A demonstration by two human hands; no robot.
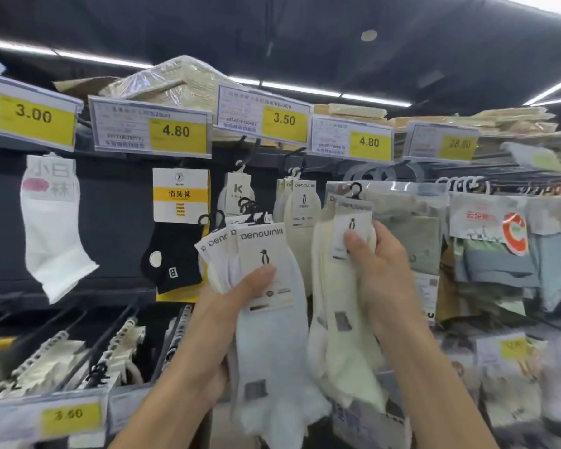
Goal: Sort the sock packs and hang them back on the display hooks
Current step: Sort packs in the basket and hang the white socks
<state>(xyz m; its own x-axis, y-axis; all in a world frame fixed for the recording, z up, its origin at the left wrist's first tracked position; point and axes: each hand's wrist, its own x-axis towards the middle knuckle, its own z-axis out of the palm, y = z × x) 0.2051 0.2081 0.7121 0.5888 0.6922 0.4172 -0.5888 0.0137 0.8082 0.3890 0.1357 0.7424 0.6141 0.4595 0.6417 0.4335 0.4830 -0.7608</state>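
My left hand [237, 296] grips a fanned bunch of white Penguin sock packs [269, 322], thumb pressed on the front card, their black hangers sticking up at the top. My right hand [379, 267] holds cream Penguin sock packs [340, 335], thumb on the card with the penguin logo; a black hanger rises above them. Behind both hands, cream Penguin packs [302, 215] hang on a display hook under the 3.50 price tag [284, 119].
A black sock pack with a yellow card [178, 228] and a white sock [54, 228] hang to the left. Bagged grey and blue sock packs [486, 241] fill hooks on the right. Lower hooks [104, 345] jut out at lower left. Flat cardboard is stacked on top of the shelf.
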